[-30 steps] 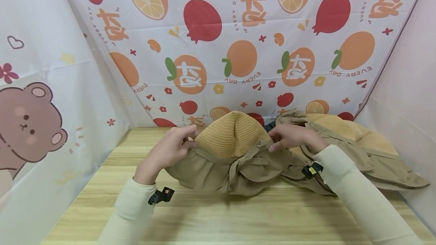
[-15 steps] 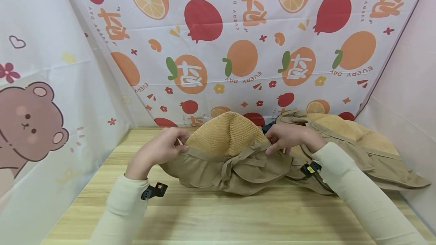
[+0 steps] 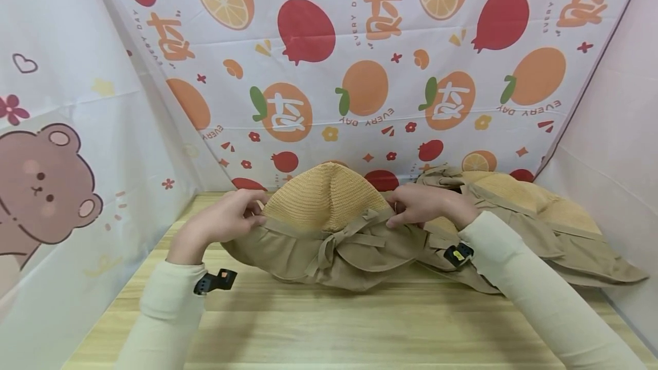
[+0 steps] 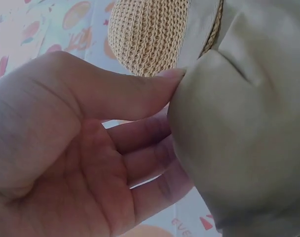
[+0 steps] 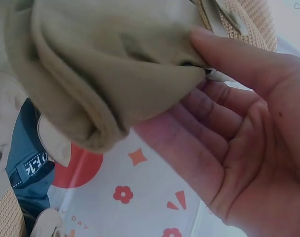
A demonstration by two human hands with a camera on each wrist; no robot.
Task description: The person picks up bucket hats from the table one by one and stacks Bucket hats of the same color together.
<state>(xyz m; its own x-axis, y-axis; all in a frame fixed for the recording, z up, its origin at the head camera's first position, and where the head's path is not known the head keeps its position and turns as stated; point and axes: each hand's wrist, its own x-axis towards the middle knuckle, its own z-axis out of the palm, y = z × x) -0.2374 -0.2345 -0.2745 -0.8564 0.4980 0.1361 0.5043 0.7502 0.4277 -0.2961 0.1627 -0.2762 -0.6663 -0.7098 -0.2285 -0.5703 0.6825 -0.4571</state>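
A hat with a yellow knitted crown (image 3: 319,198) and a wide khaki cloth brim (image 3: 288,250) is held upright between both hands, its cloth bow (image 3: 341,240) facing the person. At the hat's left side the left hand (image 3: 223,224) pinches the brim near the crown; in the left wrist view the thumb lies on the khaki cloth (image 4: 239,123) with the fingers behind it. The right hand (image 3: 429,205) pinches the opposite side. In the right wrist view its thumb presses the folded brim (image 5: 110,74), and the fingers pass beneath.
More khaki and yellow hats (image 3: 540,204) lie overlapping at the right, against the side wall. A dark blue piece with white lettering (image 5: 34,165) shows beside them in the right wrist view. A printed curtain (image 3: 319,96) stands behind the wooden table (image 3: 308,324).
Both hands have moved left with the hat between them, the left hand farther than the right. The hats at the right have stayed in place.
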